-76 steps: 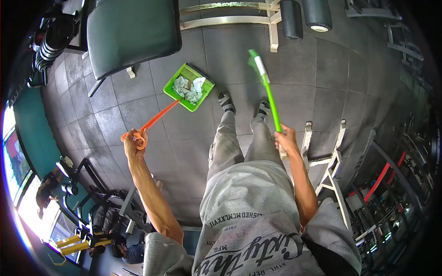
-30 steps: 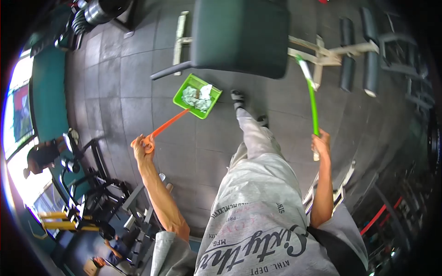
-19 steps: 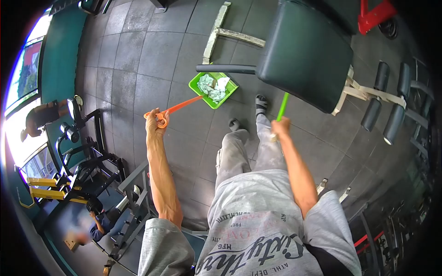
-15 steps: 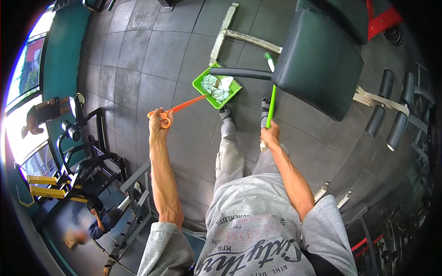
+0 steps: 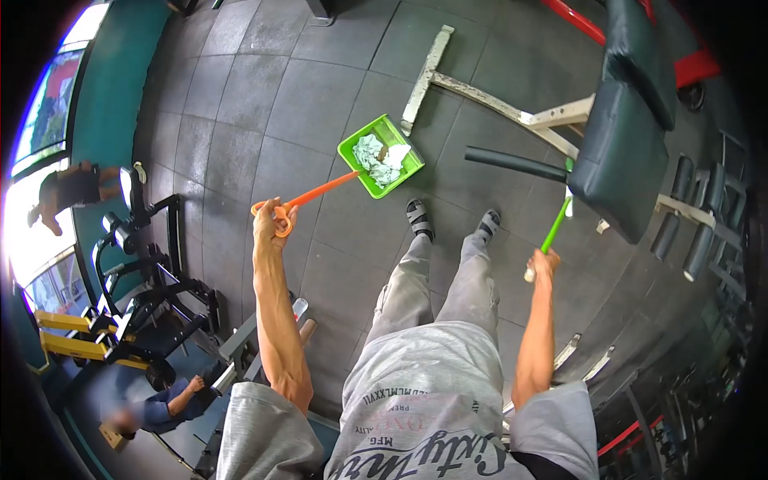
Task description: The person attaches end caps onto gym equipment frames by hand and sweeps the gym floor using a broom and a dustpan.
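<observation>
My left hand (image 5: 270, 224) is closed around the looped end of an orange handle (image 5: 320, 190). That handle runs to a green dustpan (image 5: 346, 152), which holds crumpled pale paper (image 5: 384, 170) and a brown scrap. Out to the right, my right hand (image 5: 542, 262) grips the green stick of a broom (image 5: 556, 228). Its far end, with a white and green part, reaches the padded bench and is partly hidden by the seat, so I cannot make out the bristles.
A black padded bench (image 5: 620, 172) with a worn white metal frame (image 5: 472, 98) and a foam roller (image 5: 512, 162) stands ahead right. Exercise machines (image 5: 152, 272) line the left side, where a person sits low and another is by the window. Dark rubber tiles (image 5: 312, 96) cover the floor.
My right hand has swung right with the broom, away from my legs. The bench now appears farther right. The dustpan stays in nearly the same place in view, still in my left hand.
</observation>
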Demonstrator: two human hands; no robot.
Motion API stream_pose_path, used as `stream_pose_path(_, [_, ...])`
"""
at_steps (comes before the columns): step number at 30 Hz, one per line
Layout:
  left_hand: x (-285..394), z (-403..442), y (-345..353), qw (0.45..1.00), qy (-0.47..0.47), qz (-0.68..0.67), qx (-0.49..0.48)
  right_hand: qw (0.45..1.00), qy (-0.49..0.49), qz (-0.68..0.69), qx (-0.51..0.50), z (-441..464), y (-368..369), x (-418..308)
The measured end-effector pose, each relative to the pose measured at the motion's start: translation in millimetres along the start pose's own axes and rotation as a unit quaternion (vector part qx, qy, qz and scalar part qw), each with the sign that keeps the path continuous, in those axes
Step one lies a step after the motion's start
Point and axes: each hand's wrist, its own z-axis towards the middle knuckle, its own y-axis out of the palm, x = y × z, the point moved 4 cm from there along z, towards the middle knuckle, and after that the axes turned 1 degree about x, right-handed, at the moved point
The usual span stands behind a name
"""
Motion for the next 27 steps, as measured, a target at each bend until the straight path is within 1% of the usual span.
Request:
stream_pose_path(2, [0.1,11.5,4.7,1.0,-0.011,-0.007,0.016,1.0,-0.009,-0.009,-0.005,-8.3,57.6,-15.4])
stream_pose_path(4, [0.1,30.1,8.5,1.0,0.01,-0.01,0.015,0.991,-0.044,-0.112,-0.051,-22.9,123.0,-1.4])
stream_pose_path(5, [3.1,37.6,11.0,1.0,0.02,-0.016,0.011,0.991,-0.057,-0.091,-0.082,-52.9,148.9,3.6])
stream_pose_path(6, [6.8,44.3,15.5,0.999,0.03,-0.022,0.006,0.978,-0.12,-0.165,-0.044,-82.0,171.4,9.7])
stream_pose_path(7, [11.3,47.4,22.6,1.0,0.024,-0.011,0.016,0.944,-0.227,-0.236,-0.041,-108.9,189.6,18.9])
stream_pose_path(8, [13.2,48.7,25.4,0.999,0.023,-0.004,0.021,0.922,-0.254,-0.287,-0.045,-136.3,201.3,28.7])
stream_pose_path(9, [17.1,51.8,30.6,0.999,0.025,0.004,0.023,0.9,-0.271,-0.332,-0.073,-158.5,207.3,31.0])
stream_pose_path(11, [26.4,54.0,39.5,0.999,0.026,0.015,0.033,0.91,-0.248,-0.273,-0.189,-178.6,213.2,26.6])
stream_pose_path(12, [29.0,54.7,42.6,0.999,0.021,0.018,0.031,0.928,-0.163,-0.217,-0.254,-193.2,206.2,4.9])
stream_pose_path(13, [30.7,57.4,42.7,0.999,0.016,0.019,0.03,0.936,-0.071,-0.166,-0.303,-212.1,197.9,-21.9])
stream_pose_path(14, [32.2,62.1,40.4,0.999,0.013,0.019,0.03,0.936,-0.002,-0.101,-0.338,-230.0,188.3,-52.4])
stream_pose_path(15, [28.6,71.6,34.2,1.0,0.015,-0.006,0.011,0.935,0.0,-0.091,-0.341,-237.1,178.5,-72.4])
stream_pose_path(16, [33.3,68.3,33.9,0.999,0.016,-0.015,0.023,0.931,0.004,-0.084,-0.355,-241.7,168.0,-84.0])
stream_pose_path(17, [34.6,62.3,35.6,0.999,0.015,-0.025,0.038,0.931,-0.013,-0.079,-0.356,-242.7,157.0,-87.7])
stream_pose_path(18, [39.1,59.2,31.0,0.998,0.011,-0.035,0.053,0.929,-0.004,-0.058,-0.365,-246.3,146.6,-94.7])
stream_pose_path(19, [42.3,59.4,22.4,0.998,0.015,-0.05,0.044,0.928,0.007,-0.037,-0.372,-251.0,137.0,-106.7])
stream_pose_path(21, [42.6,62.0,13.7,0.997,0.017,-0.071,0.018,0.925,-0.002,-0.033,-0.378,-269.7,119.5,-143.4])
stream_pose_path(22, [47.4,57.6,13.7,0.997,0.018,-0.075,0.029,0.925,-0.002,-0.028,-0.378,-277.2,110.9,-156.6])
stream_pose_path(24, [57.1,55.1,15.9,0.996,0.014,-0.075,0.049,0.928,-0.006,-0.027,-0.371,-281.3,108.0,-176.1])
stream_pose_path(25, [62.2,64.4,13.7,0.995,0.006,-0.086,0.043,0.928,-0.012,-0.027,-0.372,-282.5,111.2,-185.9])
stream_pose_path(27, [78.2,76.7,20.1,0.995,0.026,-0.092,0.03,0.933,-0.03,-0.034,-0.356,-279.3,127.0,-201.8])
